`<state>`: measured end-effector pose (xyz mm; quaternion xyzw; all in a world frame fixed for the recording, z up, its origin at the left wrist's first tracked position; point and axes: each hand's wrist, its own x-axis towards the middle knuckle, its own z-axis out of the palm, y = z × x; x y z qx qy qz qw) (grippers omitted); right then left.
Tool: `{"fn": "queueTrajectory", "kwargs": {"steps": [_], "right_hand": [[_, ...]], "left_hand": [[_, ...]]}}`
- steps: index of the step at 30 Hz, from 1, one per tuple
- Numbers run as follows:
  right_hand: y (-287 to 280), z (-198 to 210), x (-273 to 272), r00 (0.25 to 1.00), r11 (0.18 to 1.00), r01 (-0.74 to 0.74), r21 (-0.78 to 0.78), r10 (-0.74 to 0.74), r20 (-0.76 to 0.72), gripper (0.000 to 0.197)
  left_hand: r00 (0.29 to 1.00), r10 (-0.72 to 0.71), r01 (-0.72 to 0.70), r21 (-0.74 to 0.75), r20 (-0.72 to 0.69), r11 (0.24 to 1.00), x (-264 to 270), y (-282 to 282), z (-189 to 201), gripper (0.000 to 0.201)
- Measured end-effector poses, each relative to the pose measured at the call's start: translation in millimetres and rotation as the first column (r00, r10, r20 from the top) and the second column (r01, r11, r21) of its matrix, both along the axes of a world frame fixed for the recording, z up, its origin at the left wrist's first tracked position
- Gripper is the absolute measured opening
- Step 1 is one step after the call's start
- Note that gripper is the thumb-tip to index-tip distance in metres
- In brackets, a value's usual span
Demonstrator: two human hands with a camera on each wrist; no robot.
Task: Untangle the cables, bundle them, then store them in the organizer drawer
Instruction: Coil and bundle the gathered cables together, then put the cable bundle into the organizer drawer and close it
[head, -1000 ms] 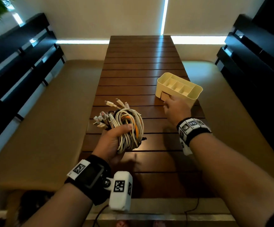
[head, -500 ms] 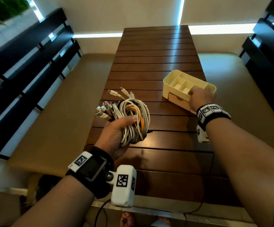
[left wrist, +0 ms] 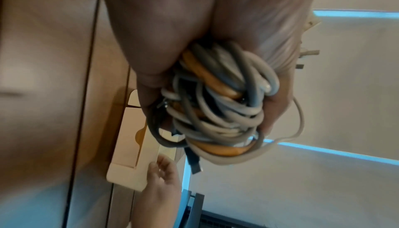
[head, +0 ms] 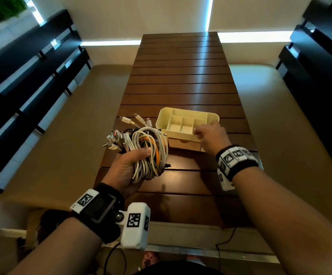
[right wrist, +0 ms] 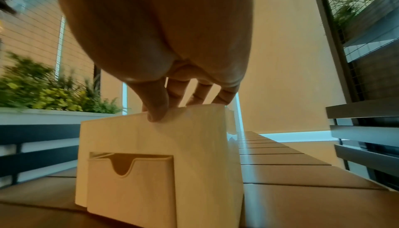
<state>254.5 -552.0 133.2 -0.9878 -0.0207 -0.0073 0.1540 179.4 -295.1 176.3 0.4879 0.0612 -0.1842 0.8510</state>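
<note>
The right hand (head: 210,135) has gone from the drawer front to pinching the organizer (right wrist: 155,154) rim, turning it drawer-forward at 1 o'clock on the surface (head: 181,86). The left hand (head: 125,171) keeps its fingers clamped round the cable bundle (head: 147,151); storing comes next.

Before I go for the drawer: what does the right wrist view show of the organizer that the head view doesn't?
Only the right wrist view shows the drawer front square on, with its notch, slightly out. Only the head view shows the organizer's open top compartments and the cable bundle in the left hand. Both show the right hand gripping the organizer's near rim on the slatted table.
</note>
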Motion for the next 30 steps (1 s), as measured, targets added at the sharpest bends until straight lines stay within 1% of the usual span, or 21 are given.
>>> {"fn": "queueTrajectory", "kwargs": {"steps": [1, 2, 4, 6, 7, 8, 9, 10, 11, 13, 14, 17, 19, 20, 22, 23, 24, 25, 26, 28, 30], "right_hand": [[6, -4, -9, 1.0, 1.0, -0.019, 0.016, 0.018, 0.011, 0.028], [13, -8, -18, 0.999, 0.999, -0.041, 0.024, 0.04, 0.016, 0.026], [22, -18, -31, 0.996, 0.996, -0.088, 0.002, 0.088, 0.013, 0.024], [28, -25, -40, 0.994, 0.995, -0.096, 0.009, 0.095, 0.055, 0.022], [29, -28, -43, 0.992, 0.996, -0.086, 0.021, 0.083, 0.096, 0.028], [30, -29, -45, 0.988, 0.997, -0.076, 0.028, 0.071, 0.135, 0.038], [30, -31, -46, 0.988, 0.998, -0.062, 0.005, 0.061, 0.144, 0.05], [31, -34, -47, 0.99, 0.997, -0.062, -0.041, 0.067, 0.126, 0.061], [31, -37, -47, 0.994, 0.993, -0.071, -0.097, 0.078, 0.072, 0.07], [32, -44, -47, 0.994, 0.98, -0.109, -0.166, 0.104, -0.035, 0.079], [31, -47, -47, 0.992, 0.977, -0.124, -0.172, 0.116, -0.053, 0.08], [31, -51, -49, 0.992, 0.969, -0.125, -0.212, 0.126, -0.008, 0.08], [36, -48, -56, 0.989, 0.974, -0.09, -0.209, 0.112, 0.098, 0.077], [40, -46, -63, 0.98, 0.98, -0.08, -0.185, 0.111, 0.165, 0.071], [51, -48, -79, 0.958, 0.988, -0.112, -0.109, 0.136, 0.254, 0.049], [55, -52, -87, 0.958, 0.99, -0.135, -0.045, 0.142, 0.249, 0.037], [58, -55, -93, 0.97, 0.991, -0.131, 0.033, 0.121, 0.213, 0.03], [60, -58, -97, 0.985, 0.991, -0.093, 0.096, 0.078, 0.154, 0.029], [60, -61, -99, 0.995, 0.991, -0.044, 0.127, 0.032, 0.097, 0.031], [57, -65, -100, 1.0, 0.994, 0.03, 0.106, -0.03, 0.0, 0.037], [57, -65, -99, 0.996, 0.994, 0.064, 0.087, -0.058, -0.065, 0.041]], "left_hand": [[1.0, -0.002, 0.002, 0.009, -0.005, 1.0, -4, 6, -3, 0.067], [1.0, 0.006, -0.006, 0.011, -0.01, 1.0, -8, 13, -5, 0.069], [0.999, 0.038, -0.038, 0.008, -0.024, 0.999, -15, 25, -9, 0.059], [0.997, 0.063, -0.063, 0.011, -0.038, 0.998, -21, 34, -12, 0.049], [0.996, 0.077, -0.076, 0.016, -0.04, 0.997, -24, 37, -14, 0.047], [0.995, 0.091, -0.09, 0.019, -0.042, 0.996, -26, 41, -15, 0.046], [0.994, 0.103, -0.102, 0.021, -0.045, 0.995, -29, 43, -16, 0.046], [0.993, 0.11, -0.109, 0.022, -0.046, 0.994, -31, 45, -17, 0.045], [0.993, 0.109, -0.108, 0.02, -0.044, 0.994, -34, 47, -17, 0.045], [0.994, 0.1, -0.099, 0.016, -0.045, 0.995, -40, 49, -16, 0.04], [0.995, 0.093, -0.093, 0.012, -0.046, 0.996, -42, 50, -15, 0.039], [0.997, 0.069, -0.069, -0.003, -0.033, 0.998, -47, 53, -13, 0.039], [0.997, 0.072, -0.072, -0.003, -0.028, 0.997, -48, 57, -13, 0.038], [0.997, 0.078, -0.078, 0.0, -0.027, 0.997, -48, 59, -14, 0.038], [0.995, 0.096, -0.096, 0.004, -0.034, 0.995, -46, 61, -16, 0.039], [0.994, 0.104, -0.104, 0.005, -0.039, 0.995, -45, 62, -17, 0.04], [0.993, 0.107, -0.107, 0.005, -0.041, 0.994, -45, 62, -18, 0.042], [0.993, 0.107, -0.106, 0.008, -0.042, 0.994, -44, 62, -18, 0.044], [0.994, 0.103, -0.103, 0.01, -0.04, 0.995, -43, 62, -19, 0.046], [0.996, 0.087, -0.087, 0.005, -0.033, 0.996, -42, 62, -19, 0.046], [0.997, 0.07, -0.07, 0.001, -0.029, 0.998, -39, 62, -18, 0.047]]}}
